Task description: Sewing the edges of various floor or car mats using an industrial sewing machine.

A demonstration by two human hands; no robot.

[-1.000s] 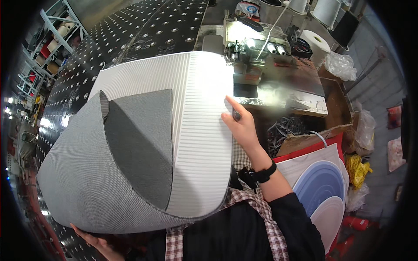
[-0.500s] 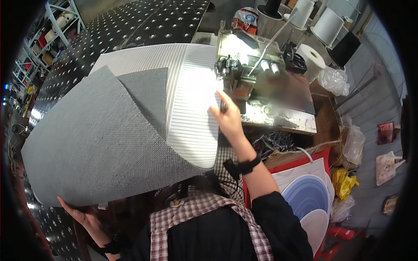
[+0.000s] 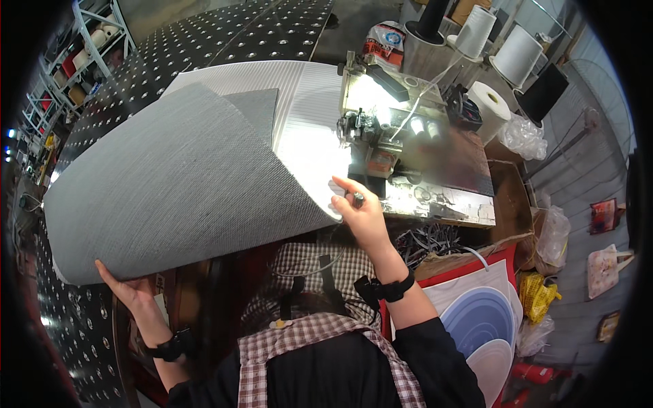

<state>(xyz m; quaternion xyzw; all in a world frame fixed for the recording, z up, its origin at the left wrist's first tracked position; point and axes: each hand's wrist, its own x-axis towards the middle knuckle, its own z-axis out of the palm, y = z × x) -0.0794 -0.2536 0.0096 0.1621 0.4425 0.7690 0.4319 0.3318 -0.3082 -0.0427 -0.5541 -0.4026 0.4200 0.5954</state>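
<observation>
A large grey mat [image 3: 177, 183] with a ribbed white-grey face is curled over in front of me, its woven grey backing turned up. My left hand [image 3: 129, 289] holds its near left edge from below, fingers under the sheet. My right hand [image 3: 360, 211] grips the mat's right edge, a small dark object showing between the fingers. The far part of the mat lies flat beside the sewing machine [image 3: 371, 129], brightly lit by its lamp.
The sewing machine stands on a worn table [image 3: 449, 197] with thread cones [image 3: 517, 54] and a white roll [image 3: 491, 102] behind. A black perforated metal table [image 3: 224, 34] stretches at the back left. Round blue-and-white mats [image 3: 479, 319] are stacked at the right, near plastic bags [image 3: 537, 292].
The mat has been lowered and spread out toward the sewing machine. My right hand moved down and right along its edge; my left hand stays under the near left edge.
</observation>
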